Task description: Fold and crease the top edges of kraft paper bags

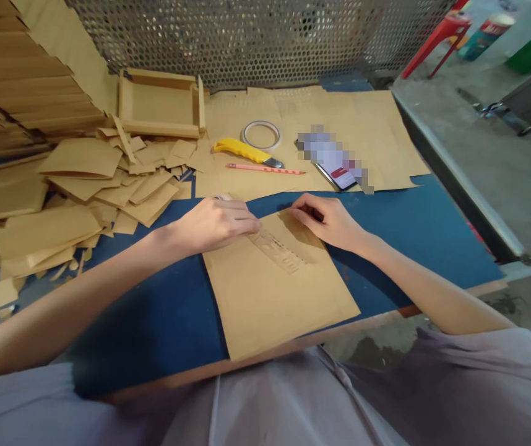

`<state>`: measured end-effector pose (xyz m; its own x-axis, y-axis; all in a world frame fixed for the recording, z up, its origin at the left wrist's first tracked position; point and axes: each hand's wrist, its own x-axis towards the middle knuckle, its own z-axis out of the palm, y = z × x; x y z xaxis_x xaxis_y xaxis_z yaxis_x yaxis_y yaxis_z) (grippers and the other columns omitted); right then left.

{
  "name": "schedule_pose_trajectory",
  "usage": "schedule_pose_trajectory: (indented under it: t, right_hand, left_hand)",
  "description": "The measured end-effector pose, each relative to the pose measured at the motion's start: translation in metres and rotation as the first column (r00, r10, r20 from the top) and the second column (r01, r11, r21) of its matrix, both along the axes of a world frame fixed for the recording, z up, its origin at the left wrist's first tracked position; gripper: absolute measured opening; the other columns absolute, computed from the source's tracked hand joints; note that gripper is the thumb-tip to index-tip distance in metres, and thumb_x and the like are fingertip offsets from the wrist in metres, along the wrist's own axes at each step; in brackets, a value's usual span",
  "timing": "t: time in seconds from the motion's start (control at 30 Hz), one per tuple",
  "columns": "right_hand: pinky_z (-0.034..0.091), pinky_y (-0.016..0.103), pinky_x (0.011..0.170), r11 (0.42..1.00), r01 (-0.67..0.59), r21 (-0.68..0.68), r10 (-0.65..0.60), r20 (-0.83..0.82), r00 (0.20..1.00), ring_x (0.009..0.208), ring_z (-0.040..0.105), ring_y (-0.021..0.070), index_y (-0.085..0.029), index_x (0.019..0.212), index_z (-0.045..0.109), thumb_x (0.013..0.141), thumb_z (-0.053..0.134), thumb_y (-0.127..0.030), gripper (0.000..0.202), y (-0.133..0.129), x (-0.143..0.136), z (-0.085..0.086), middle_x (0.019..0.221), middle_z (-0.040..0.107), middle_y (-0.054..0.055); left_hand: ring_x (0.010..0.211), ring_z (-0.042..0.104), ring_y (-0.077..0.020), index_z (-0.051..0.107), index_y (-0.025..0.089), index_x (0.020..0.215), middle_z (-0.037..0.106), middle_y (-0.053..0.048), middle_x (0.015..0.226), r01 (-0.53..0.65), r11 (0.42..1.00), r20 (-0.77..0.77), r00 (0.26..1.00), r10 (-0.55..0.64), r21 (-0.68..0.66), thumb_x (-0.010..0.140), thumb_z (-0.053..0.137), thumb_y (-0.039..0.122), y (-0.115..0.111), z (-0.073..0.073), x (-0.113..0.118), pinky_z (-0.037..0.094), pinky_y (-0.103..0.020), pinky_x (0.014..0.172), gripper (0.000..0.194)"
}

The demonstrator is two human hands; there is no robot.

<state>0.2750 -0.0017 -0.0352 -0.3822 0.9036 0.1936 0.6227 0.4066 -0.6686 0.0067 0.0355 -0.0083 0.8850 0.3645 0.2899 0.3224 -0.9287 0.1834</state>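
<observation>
A sheet of brown kraft card lies on the blue tabletop, its lower edge at the table's front. Across its upper part slants a clear plastic ruler with cut-out shapes. My left hand is closed over the ruler's upper end, hiding part of it. At the card's upper right corner, my right hand has its fingers curled and pinched on the edge. Beyond both hands lie a yellow utility knife, a pink pencil, a roll of tape and a phone, partly blurred out.
Loose card pieces are heaped at the left, beside a shallow card tray and a tall card stack. A perforated metal panel closes off the back. A red stool stands on the floor at the right.
</observation>
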Motion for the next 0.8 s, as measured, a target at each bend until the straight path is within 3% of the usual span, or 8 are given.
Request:
schedule_pose_trajectory:
  t: [0.1,0.2,0.37,0.5,0.7,0.8]
  right_hand:
    - [0.034,0.025,0.055,1.0,-0.005,-0.001,0.005,-0.005,1.0,0.053,0.044,0.01,-0.019,0.083,0.058,0.094,0.05,-0.033,0.02,0.0,0.0,0.0,0.067,0.06,-0.001]
    - [0.034,0.025,0.054,1.0,-0.009,-0.004,0.009,-0.009,1.0,0.052,0.043,0.0095,-0.019,0.083,0.058,0.095,0.05,-0.034,0.021,-0.001,0.0,0.001,0.065,0.058,-0.002]
    - [0.033,0.025,0.053,1.0,-0.013,-0.007,0.013,0.004,1.0,0.049,0.039,0.0094,-0.019,0.083,0.058,0.095,0.051,-0.035,0.02,-0.002,0.0,0.002,0.061,0.051,-0.004]
    - [0.033,0.025,0.053,1.0,-0.005,-0.017,0.005,0.013,1.0,0.051,0.041,0.01,-0.02,0.084,0.058,0.095,0.05,-0.036,0.022,-0.003,0.0,0.002,0.063,0.052,-0.003]
    - [0.033,0.025,0.053,1.0,0.012,-0.02,-0.012,0.027,1.0,0.051,0.042,0.0103,-0.019,0.083,0.058,0.094,0.051,-0.036,0.021,-0.003,0.0,0.002,0.064,0.055,-0.002]
    - [0.033,0.025,0.052,0.999,0.016,-0.048,-0.015,0.014,1.0,0.051,0.043,0.01,-0.019,0.083,0.059,0.094,0.052,-0.035,0.021,-0.003,0.0,0.002,0.063,0.054,-0.002]
  left_hand:
    - [0.096,0.071,-0.0166,0.071,0.02,0.103,0.076,-0.005,0.103,0.121,0.993,-0.058,0.991,-0.12,0.012,0.102,0.034,0.019,-0.003,0.006,-0.009,0.057,-0.027,0.084,0.038]
    - [0.097,0.071,-0.019,0.07,0.017,0.107,0.075,-0.007,0.105,0.146,0.989,-0.031,0.989,-0.146,0.013,0.102,0.031,0.018,-0.007,0.009,-0.022,0.06,-0.033,0.082,0.039]
    - [0.099,0.071,-0.0177,0.066,0.026,0.116,0.075,-0.001,0.108,0.097,0.994,-0.002,0.995,-0.097,-0.041,0.099,0.035,0.013,-0.019,0.007,-0.049,0.064,-0.038,0.083,0.037]
    - [0.098,0.072,-0.0184,0.068,0.02,0.114,0.075,-0.004,0.108,0.104,0.993,-0.023,0.994,-0.103,0.048,0.098,0.039,0.011,-0.031,0.01,-0.069,0.064,-0.037,0.084,0.034]
    - [0.1,0.071,-0.0184,0.067,0.023,0.121,0.074,-0.001,0.112,0.045,0.998,-0.076,0.996,-0.041,0.052,0.098,0.041,0.011,-0.046,0.014,-0.09,0.063,-0.034,0.085,0.036]
    - [0.107,0.069,-0.0188,0.063,0.024,0.127,0.071,-0.001,0.118,0.071,0.996,-0.083,0.994,-0.066,0.059,0.097,0.039,0.009,-0.048,0.012,-0.098,0.062,-0.035,0.089,0.041]
